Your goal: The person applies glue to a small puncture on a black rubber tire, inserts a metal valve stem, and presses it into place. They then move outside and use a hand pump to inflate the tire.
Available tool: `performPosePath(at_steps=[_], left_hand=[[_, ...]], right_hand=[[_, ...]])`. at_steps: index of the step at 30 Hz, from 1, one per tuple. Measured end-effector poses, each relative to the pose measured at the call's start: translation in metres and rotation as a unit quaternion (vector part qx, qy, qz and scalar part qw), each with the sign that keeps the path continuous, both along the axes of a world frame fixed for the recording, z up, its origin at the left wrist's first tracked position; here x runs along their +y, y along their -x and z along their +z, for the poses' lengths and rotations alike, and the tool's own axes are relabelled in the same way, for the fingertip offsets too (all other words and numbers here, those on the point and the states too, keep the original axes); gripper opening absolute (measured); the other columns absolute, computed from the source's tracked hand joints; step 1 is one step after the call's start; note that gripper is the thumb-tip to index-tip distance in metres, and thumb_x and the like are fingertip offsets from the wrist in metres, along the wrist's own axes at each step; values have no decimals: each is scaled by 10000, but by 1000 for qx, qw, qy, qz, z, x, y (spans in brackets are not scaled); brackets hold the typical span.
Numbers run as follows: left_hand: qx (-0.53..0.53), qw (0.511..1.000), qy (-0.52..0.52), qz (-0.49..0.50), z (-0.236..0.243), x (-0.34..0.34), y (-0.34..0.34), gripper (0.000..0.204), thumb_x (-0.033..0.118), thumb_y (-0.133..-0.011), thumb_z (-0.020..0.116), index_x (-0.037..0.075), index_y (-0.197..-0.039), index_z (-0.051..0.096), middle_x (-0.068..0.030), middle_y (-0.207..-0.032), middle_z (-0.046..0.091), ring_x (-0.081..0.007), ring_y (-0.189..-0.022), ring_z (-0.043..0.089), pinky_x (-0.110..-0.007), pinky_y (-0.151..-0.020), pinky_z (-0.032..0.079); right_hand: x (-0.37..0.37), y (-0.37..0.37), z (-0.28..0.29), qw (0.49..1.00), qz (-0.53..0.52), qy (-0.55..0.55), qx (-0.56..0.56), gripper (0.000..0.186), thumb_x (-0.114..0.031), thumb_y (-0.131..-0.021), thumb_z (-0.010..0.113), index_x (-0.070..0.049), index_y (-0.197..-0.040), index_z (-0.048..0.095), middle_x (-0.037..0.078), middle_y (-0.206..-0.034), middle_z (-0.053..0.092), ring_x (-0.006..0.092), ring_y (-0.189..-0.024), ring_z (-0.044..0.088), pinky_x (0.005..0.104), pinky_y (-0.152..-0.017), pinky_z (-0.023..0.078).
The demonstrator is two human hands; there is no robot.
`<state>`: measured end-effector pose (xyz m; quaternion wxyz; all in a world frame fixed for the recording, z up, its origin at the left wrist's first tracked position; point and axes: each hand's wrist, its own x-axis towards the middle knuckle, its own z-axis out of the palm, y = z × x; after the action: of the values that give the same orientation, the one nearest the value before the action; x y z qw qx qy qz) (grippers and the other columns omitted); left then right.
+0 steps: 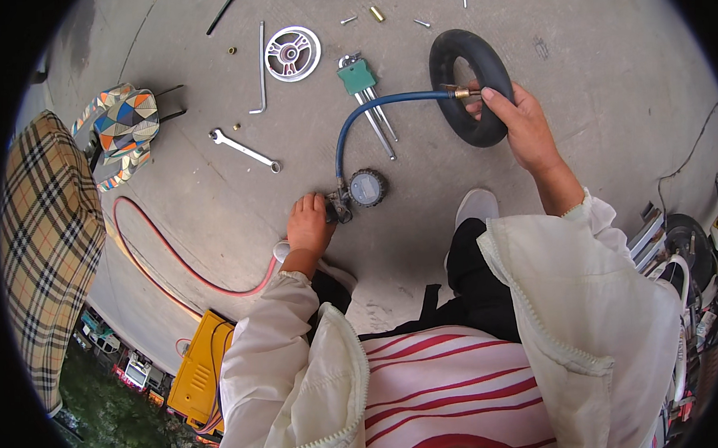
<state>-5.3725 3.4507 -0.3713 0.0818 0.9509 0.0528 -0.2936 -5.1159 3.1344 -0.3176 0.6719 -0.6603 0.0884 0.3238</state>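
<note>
My right hand (523, 125) grips a black inner tube (489, 58), held up at the right. Its thumb and fingers close round the tube beside a brass hose fitting (461, 94). The valve itself is hard to make out. From that fitting a blue hose (347, 132) curves left and down to a tyre inflator with a round gauge (368, 188). My left hand (307, 225) is wrapped round the inflator's dark handle, which is mostly hidden by the fingers. A red air hose (172, 250) runs across the ground toward my left hand; where it joins is hidden.
Ahead on the concrete lie a combination wrench (244, 151), a silver wheel rim (291, 54), a green-holder hex key set (357, 77), a long bent bar (262, 68) and small metal parts. At left are a patterned bag (126, 118), a checked cloth (51, 237) and a yellow case (201, 367).
</note>
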Motion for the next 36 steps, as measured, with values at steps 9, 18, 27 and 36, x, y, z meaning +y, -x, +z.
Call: performPosePath(at_steps=[9,18,27,36], left_hand=[[-5,1000,11,21,5,3,-5,565,207,-664,786,63,-1141,520,-97,-1140,547,-288,-1117,533,-388,-939,447],[-3,998,10,59,-1,3,4,624,210,-693,776,53,-1227,493,-107,-1240,522,-297,-1163,509,-387,-974,438],[35,997,19,64,0,10,-2,633,168,-654,786,55,-1200,487,-126,-1266,500,-333,-1125,538,-414,-920,476],[-2,982,130,137,20,53,-28,608,103,-676,748,77,-1209,456,-174,-1232,497,-409,-947,607,-446,-797,530]], right_hand=[[8,-2,15,999,33,16,-13,398,-261,-931,591,47,-1183,578,110,-969,665,134,-890,598,276,-832,467],[9,-1,16,999,36,12,-8,373,-291,-901,628,14,-1115,606,61,-975,642,126,-891,611,282,-817,465],[3,-1,8,998,51,-31,11,430,-231,-930,556,66,-1240,528,162,-1147,620,196,-1003,625,311,-883,468],[4,-2,3,993,32,-96,57,437,-256,-900,611,44,-1210,546,145,-1061,650,160,-827,613,312,-802,481]])
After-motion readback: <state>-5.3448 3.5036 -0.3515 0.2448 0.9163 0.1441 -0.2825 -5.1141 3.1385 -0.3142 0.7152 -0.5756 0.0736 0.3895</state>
